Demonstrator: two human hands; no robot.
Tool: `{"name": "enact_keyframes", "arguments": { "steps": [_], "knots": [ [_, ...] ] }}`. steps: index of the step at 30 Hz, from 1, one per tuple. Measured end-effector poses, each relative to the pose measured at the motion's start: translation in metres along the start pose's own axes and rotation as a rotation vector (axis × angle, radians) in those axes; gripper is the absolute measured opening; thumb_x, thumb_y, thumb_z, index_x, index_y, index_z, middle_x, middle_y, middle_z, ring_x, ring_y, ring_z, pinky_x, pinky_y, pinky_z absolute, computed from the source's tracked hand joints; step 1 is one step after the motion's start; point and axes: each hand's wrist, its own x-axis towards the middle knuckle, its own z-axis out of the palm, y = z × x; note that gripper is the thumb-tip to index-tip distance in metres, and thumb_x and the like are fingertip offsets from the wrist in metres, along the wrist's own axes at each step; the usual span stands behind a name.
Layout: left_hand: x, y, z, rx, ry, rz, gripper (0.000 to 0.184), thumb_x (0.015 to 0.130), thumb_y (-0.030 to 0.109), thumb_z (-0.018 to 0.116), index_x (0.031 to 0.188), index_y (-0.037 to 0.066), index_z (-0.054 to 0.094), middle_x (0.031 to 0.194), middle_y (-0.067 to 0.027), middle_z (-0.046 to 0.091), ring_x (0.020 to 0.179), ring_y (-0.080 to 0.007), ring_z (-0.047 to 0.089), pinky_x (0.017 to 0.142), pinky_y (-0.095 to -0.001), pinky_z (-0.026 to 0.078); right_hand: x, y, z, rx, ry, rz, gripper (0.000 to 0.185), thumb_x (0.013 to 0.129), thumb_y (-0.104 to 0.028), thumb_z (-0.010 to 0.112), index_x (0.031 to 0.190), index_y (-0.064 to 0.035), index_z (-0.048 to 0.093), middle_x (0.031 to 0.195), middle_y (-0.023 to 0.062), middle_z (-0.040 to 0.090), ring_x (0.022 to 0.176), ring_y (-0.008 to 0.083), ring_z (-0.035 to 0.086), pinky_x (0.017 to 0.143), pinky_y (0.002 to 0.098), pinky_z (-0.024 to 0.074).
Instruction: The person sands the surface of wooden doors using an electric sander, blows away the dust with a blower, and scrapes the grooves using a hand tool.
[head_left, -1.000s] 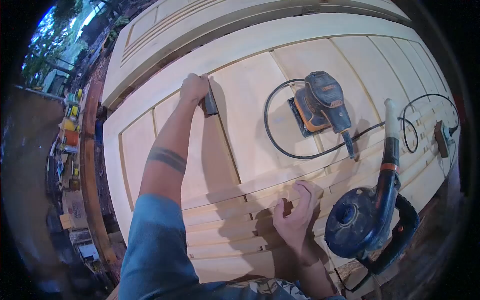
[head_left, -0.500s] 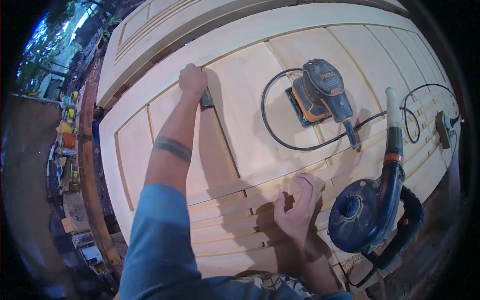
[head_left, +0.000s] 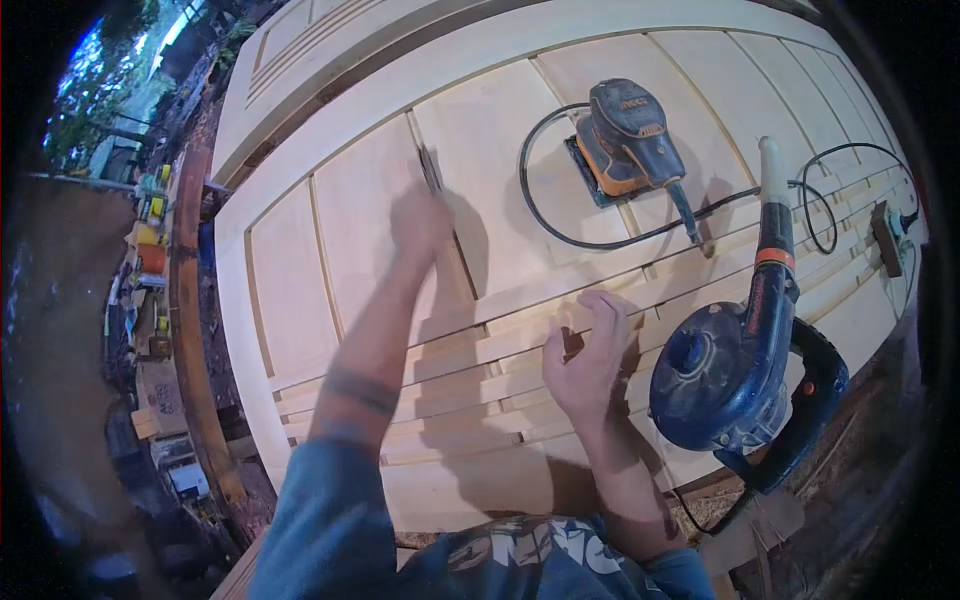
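Observation:
My left hand (head_left: 421, 222), blurred by motion, is closed on a thin dark strip-like tool (head_left: 431, 170). The tool lies along a groove between two flat panels of a large pale wooden door (head_left: 365, 180). My right hand (head_left: 585, 350) rests over the slatted part of the door, its fingers curled and apart, with nothing seen in them. To its upper right an orange and black sander (head_left: 628, 140) sits on the door panels. A dark blue blower (head_left: 715, 370) with a pale-tipped nozzle lies just right of my right hand.
A black cable (head_left: 525, 185) loops round the sander. At the far right is a wooden block (head_left: 886, 240) with a plug. Behind the door lies another wooden door (head_left: 235, 130). Bottles and boxes (head_left: 152, 255) stand beyond a long brown beam (head_left: 186, 300) at left.
My left hand has moved down along the groove, toward my body, with the dark tool. My right hand has kept its pose. The whole view has shifted slightly.

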Motion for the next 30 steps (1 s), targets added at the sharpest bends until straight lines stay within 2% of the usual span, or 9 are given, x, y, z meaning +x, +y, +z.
{"name": "enact_keyframes", "arguments": {
  "steps": [3,9,13,18,21,24,26,28,30],
  "knots": [
    [-0.093,-0.001,0.002,0.004,-0.049,0.019,0.023,0.09,0.023,0.052,0.093,0.001,0.058,0.08,-0.0267,0.064,0.082,-0.0443,0.063,0.077,-0.053,0.049,-0.004,0.001,0.0,0.02,0.0,0.018,0.047,0.069,-0.001,0.064,0.112,0.0007,0.048,0.111,0.0203,0.05,0.105,0.0391,0.048,0.092,0.0483,0.0373],
    [-0.048,0.011,0.005,0.015,0.114,0.007,0.02,0.091,0.021,0.051,0.094,0.001,0.055,0.077,-0.0258,0.064,0.076,-0.0447,0.063,0.073,-0.0541,0.048,-0.009,0.0,0.001,0.011,0.026,0.049,0.045,0.068,-0.001,0.064,0.111,-0.0002,0.048,0.11,0.0193,0.051,0.106,0.039,0.049,0.093,0.0484,0.0369],
    [-0.098,0.008,0.005,0.047,0.002,0.012,0.018,0.091,0.018,0.052,0.095,0.001,0.055,0.076,-0.0251,0.065,0.076,-0.0446,0.064,0.071,-0.0537,0.049,-0.003,0.001,-0.003,0.012,0.011,0.016,0.047,0.07,0.0,0.063,0.115,0.0001,0.047,0.112,0.0198,0.05,0.107,0.0387,0.048,0.094,0.0468,0.0378],
    [-0.049,0.01,0.013,-0.044,0.173,0.037,0.019,0.089,0.018,0.052,0.09,0.0,0.054,0.081,-0.0271,0.063,0.078,-0.0473,0.061,0.071,-0.0544,0.046,-0.006,-0.002,-0.003,-0.016,0.02,0.052,0.047,0.073,-0.001,0.063,0.116,-0.0006,0.047,0.113,0.0195,0.05,0.108,0.0387,0.048,0.094,0.045,0.0385],
    [-0.079,0.01,0.01,-0.036,0.098,0.002,0.017,0.088,0.016,0.051,0.091,0.001,0.055,0.083,-0.0269,0.064,0.08,-0.0468,0.061,0.072,-0.0541,0.046,-0.02,-0.006,-0.005,0.135,-0.04,0.141,0.044,0.075,-0.003,0.064,0.116,-0.0005,0.048,0.114,0.0183,0.051,0.108,0.0375,0.049,0.093,0.0434,0.0408],
    [-0.088,0.012,0.016,-0.014,0.114,0.083,0.019,0.087,0.015,0.049,0.097,0.001,0.058,0.085,-0.0255,0.065,0.084,-0.045,0.063,0.075,-0.0519,0.048,-0.062,-0.06,-0.051,0.312,-0.229,0.143,0.046,0.075,-0.007,0.067,0.116,-0.0004,0.049,0.112,0.0167,0.053,0.106,0.0341,0.052,0.091,0.0406,0.0443],
    [-0.048,0.001,0.026,0.043,0.141,0.106,0.02,0.088,0.017,0.051,0.096,0.001,0.059,0.085,-0.0243,0.066,0.085,-0.0427,0.064,0.076,-0.0511,0.05,-0.092,-0.097,-0.101,0.432,-0.34,-0.086,0.033,0.076,-0.009,0.067,0.106,-0.0021,0.057,0.106,0.0187,0.057,0.1,0.0371,0.056,0.089,0.0453,0.0455],
    [0.017,0.0,0.02,0.021,0.19,0.054,0.02,0.089,0.02,0.054,0.094,0.001,0.06,0.086,-0.0237,0.067,0.086,-0.0402,0.065,0.077,-0.0505,0.05,-0.081,-0.102,-0.18,0.328,-0.385,-0.251,0.031,0.077,-0.007,0.067,0.106,-0.0012,0.058,0.111,0.0193,0.057,0.099,0.0342,0.059,0.088,0.0457,0.0464],
    [0.04,-0.005,0.002,-0.099,0.267,0.006,0.021,0.088,0.02,0.055,0.092,0.0,0.061,0.087,-0.024,0.067,0.086,-0.0397,0.065,0.077,-0.0499,0.05,-0.109,-0.046,-0.22,-0.515,0.256,0.026,0.051,0.085,-0.02,0.065,0.126,0.0032,0.046,0.128,0.018,0.048,0.115,0.0204,0.048,0.095,0.0367,0.0415]
  ]
}}
